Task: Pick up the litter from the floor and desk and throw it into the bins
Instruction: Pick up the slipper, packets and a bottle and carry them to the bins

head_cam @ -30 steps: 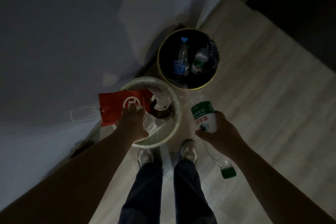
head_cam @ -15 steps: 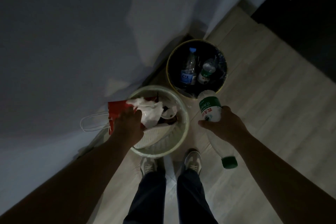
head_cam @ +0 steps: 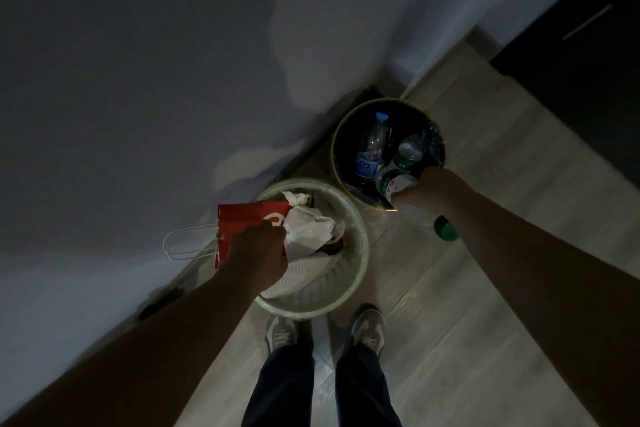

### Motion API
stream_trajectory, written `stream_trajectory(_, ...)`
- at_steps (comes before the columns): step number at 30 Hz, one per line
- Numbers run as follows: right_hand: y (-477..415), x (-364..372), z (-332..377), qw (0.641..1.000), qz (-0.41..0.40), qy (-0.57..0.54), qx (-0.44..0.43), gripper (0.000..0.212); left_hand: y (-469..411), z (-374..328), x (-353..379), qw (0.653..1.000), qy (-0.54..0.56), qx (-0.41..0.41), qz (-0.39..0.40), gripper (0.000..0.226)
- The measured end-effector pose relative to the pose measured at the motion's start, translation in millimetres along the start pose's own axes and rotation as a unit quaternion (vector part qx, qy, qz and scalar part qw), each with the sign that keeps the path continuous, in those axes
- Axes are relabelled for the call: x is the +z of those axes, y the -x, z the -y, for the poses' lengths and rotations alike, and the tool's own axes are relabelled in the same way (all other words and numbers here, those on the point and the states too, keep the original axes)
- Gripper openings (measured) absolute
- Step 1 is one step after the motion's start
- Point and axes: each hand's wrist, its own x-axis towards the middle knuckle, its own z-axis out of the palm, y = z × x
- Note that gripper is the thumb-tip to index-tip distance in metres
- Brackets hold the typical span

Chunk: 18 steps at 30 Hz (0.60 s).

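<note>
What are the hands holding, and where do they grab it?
Left hand grips the red bag by one edge; right hand grips the plastic bottle around its middle.

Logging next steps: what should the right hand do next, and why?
Probably tip the bottle forward and release it: the right hand holds its base over the dark bin, which holds other bottles, but the green cap end sits outside the rim.
</note>
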Motion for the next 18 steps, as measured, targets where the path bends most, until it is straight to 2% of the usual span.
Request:
stream_trajectory(5,-7,2,-5,0.999,-0.008,-0.031,-0.016,0.084,-6,-4,-6,1.0,0.002,0.006,-0.003,0.032)
stream_trajectory(9,-1,16,-18,0.998,-0.032,-0.042,-0.029,0.07,-8,-10,-11,1.0,-0.016,0.017,-0.002,0.033)
stream_trajectory(13,6,29,-31,0.997,-0.042,-0.068,-0.007,0.069,-7,-17,-13,0.999,-0.028,0.024,0.0,0.03)
stream_trajectory(18,19,30,-39,0.998,-0.047,-0.023,-0.022,0.062,-4,-30,-21,0.999,-0.031,0.034,0.0,0.025)
